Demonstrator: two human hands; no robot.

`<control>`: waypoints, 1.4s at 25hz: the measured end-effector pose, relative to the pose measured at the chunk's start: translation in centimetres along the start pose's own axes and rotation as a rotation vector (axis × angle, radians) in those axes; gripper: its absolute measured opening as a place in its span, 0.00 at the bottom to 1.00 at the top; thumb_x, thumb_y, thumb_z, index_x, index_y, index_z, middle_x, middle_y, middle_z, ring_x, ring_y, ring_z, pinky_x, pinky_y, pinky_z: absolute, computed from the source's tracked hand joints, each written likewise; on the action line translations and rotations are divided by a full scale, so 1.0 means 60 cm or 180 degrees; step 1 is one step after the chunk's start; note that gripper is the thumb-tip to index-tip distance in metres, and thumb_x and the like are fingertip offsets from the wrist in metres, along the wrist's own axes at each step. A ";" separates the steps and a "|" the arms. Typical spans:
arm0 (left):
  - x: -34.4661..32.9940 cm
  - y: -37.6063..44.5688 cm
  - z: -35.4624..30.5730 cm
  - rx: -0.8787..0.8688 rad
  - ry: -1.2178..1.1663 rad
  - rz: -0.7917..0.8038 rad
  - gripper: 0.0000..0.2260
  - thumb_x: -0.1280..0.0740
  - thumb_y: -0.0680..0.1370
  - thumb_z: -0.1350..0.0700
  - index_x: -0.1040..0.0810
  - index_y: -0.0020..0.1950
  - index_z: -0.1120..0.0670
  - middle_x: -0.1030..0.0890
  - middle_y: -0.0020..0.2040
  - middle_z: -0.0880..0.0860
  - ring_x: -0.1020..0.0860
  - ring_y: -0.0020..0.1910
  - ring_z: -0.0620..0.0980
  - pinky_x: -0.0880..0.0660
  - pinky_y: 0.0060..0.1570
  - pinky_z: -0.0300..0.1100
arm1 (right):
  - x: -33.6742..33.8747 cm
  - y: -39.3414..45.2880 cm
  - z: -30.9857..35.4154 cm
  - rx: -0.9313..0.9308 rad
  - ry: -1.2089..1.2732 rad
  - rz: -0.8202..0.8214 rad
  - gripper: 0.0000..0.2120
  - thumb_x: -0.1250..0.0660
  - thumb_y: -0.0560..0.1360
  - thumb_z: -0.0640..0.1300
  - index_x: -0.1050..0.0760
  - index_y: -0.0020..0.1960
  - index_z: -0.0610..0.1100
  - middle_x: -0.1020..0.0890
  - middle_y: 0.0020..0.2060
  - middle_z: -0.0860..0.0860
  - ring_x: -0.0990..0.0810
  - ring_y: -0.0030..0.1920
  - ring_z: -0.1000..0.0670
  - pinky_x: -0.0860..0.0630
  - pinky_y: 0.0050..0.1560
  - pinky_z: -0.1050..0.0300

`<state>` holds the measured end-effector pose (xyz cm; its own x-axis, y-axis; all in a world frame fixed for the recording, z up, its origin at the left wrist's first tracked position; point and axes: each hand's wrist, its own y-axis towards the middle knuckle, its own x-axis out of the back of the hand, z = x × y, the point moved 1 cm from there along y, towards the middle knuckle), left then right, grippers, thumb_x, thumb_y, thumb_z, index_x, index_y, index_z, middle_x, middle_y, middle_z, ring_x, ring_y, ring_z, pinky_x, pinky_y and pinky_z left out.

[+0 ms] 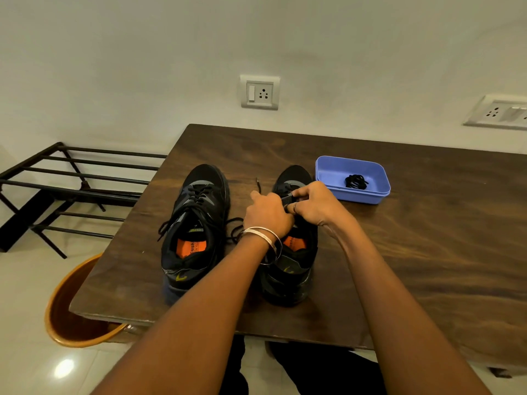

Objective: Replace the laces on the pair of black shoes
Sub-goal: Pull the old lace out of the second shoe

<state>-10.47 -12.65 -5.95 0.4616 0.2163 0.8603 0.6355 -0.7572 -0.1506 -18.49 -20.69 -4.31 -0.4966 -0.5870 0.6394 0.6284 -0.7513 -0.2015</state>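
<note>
The fingers (299,193) of both hands curl together, pinching the lace (258,185) at the tongue of the right shoe (288,269). The left hand (268,213) hides its eyelets. The left shoe (194,223) stands just beside, still laced. A blue tray (330,173) on the surface (427,252) holds coiled black laces (356,181).

Two shoes (196,223) stand side by side on a table (427,252), toes toward the wall. Both hands (268,212) meet over the right shoe (291,269). A tray (352,179) to its right holds what appear to be coiled laces (356,181). A rack (71,183) stands left of the table.
</note>
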 end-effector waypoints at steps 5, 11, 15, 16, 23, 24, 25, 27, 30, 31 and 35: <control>0.004 0.012 0.018 0.0156 -0.0619 0.0076 0.14 0.35 0.73 0.53 0.20 0.57 0.53 0.22 0.54 0.58 0.22 0.51 0.59 0.25 0.47 0.47 | 0.000 0.004 -0.010 -0.0246 0.0564 -0.0006 0.07 0.31 0.74 0.36 0.21 0.51 0.41 0.19 0.39 0.47 0.21 0.42 0.50 0.26 0.41 0.60; -0.002 -0.001 0.009 0.0113 -0.0300 -0.0044 0.14 0.37 0.75 0.52 0.23 0.57 0.56 0.27 0.57 0.58 0.24 0.54 0.61 0.28 0.46 0.47 | -0.031 0.009 -0.003 0.0230 -0.1193 -0.0658 0.07 0.37 0.75 0.42 0.35 0.47 0.49 0.20 0.49 0.42 0.24 0.49 0.41 0.32 0.43 0.53; 0.001 -0.012 0.005 0.0241 -0.0302 -0.0133 0.12 0.37 0.77 0.51 0.24 0.56 0.56 0.29 0.58 0.57 0.25 0.51 0.58 0.31 0.42 0.46 | -0.030 0.018 -0.007 -0.0139 -0.0552 -0.0919 0.03 0.39 0.77 0.44 0.29 0.45 0.48 0.21 0.47 0.46 0.25 0.48 0.43 0.30 0.44 0.52; 0.001 -0.015 0.003 0.0260 -0.0297 -0.0137 0.11 0.37 0.78 0.51 0.25 0.54 0.56 0.29 0.58 0.57 0.25 0.50 0.58 0.32 0.42 0.46 | -0.024 0.021 -0.013 -0.0415 0.0010 -0.1099 0.04 0.39 0.77 0.44 0.26 0.47 0.46 0.20 0.48 0.46 0.25 0.46 0.45 0.29 0.43 0.52; 0.002 -0.019 -0.003 0.0346 -0.0316 -0.0145 0.10 0.37 0.77 0.51 0.25 0.52 0.57 0.31 0.60 0.58 0.24 0.52 0.60 0.32 0.42 0.47 | 0.007 0.010 -0.023 -0.1355 0.1740 -0.1552 0.13 0.39 0.75 0.37 0.26 0.58 0.41 0.21 0.49 0.43 0.23 0.43 0.46 0.27 0.35 0.54; 0.001 -0.018 -0.003 0.0358 -0.0322 -0.0139 0.11 0.37 0.77 0.51 0.25 0.52 0.57 0.30 0.60 0.58 0.24 0.53 0.60 0.32 0.42 0.47 | 0.010 0.008 -0.013 -0.1040 0.1102 -0.1702 0.13 0.36 0.75 0.39 0.27 0.59 0.43 0.25 0.57 0.43 0.25 0.54 0.43 0.26 0.44 0.50; 0.001 -0.017 -0.004 0.0375 -0.0328 -0.0133 0.12 0.37 0.77 0.50 0.25 0.53 0.57 0.30 0.60 0.58 0.24 0.53 0.60 0.32 0.42 0.47 | 0.012 0.003 0.000 -0.0657 0.0471 -0.1708 0.13 0.34 0.76 0.40 0.27 0.60 0.46 0.29 0.61 0.44 0.31 0.63 0.42 0.28 0.53 0.48; -0.001 -0.015 -0.002 0.0425 -0.0368 -0.0128 0.14 0.36 0.77 0.49 0.25 0.55 0.57 0.30 0.60 0.57 0.24 0.54 0.60 0.31 0.43 0.47 | 0.007 -0.004 0.019 -0.0061 -0.0552 -0.1301 0.11 0.32 0.76 0.43 0.23 0.58 0.49 0.32 0.63 0.45 0.39 0.67 0.41 0.35 0.61 0.43; -0.002 -0.013 -0.002 0.0499 -0.0451 -0.0140 0.14 0.36 0.77 0.48 0.24 0.55 0.57 0.29 0.60 0.57 0.24 0.54 0.60 0.31 0.43 0.47 | -0.022 -0.005 0.014 0.0035 -0.1703 -0.0895 0.09 0.33 0.75 0.43 0.20 0.55 0.47 0.32 0.63 0.46 0.40 0.67 0.41 0.38 0.60 0.42; -0.003 -0.014 -0.002 0.0512 -0.0456 -0.0140 0.14 0.36 0.77 0.48 0.24 0.55 0.57 0.30 0.60 0.57 0.24 0.55 0.60 0.32 0.43 0.46 | -0.028 -0.005 0.009 0.0014 -0.1754 -0.0979 0.07 0.33 0.75 0.43 0.19 0.53 0.46 0.30 0.62 0.47 0.39 0.66 0.42 0.38 0.59 0.42; -0.002 -0.017 -0.005 0.0504 -0.0357 -0.0176 0.14 0.36 0.77 0.49 0.24 0.56 0.57 0.30 0.62 0.58 0.24 0.56 0.62 0.32 0.45 0.48 | -0.003 -0.008 0.021 -0.0387 -0.0012 -0.1508 0.07 0.31 0.75 0.43 0.17 0.39 0.44 0.19 0.45 0.48 0.26 0.56 0.44 0.33 0.59 0.42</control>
<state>-11.36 -12.10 -5.78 0.4838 0.3287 0.8111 0.7471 -0.6378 -0.1871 -17.98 -19.83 -3.41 -0.7087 -0.1711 0.6845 0.2592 -0.9654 0.0271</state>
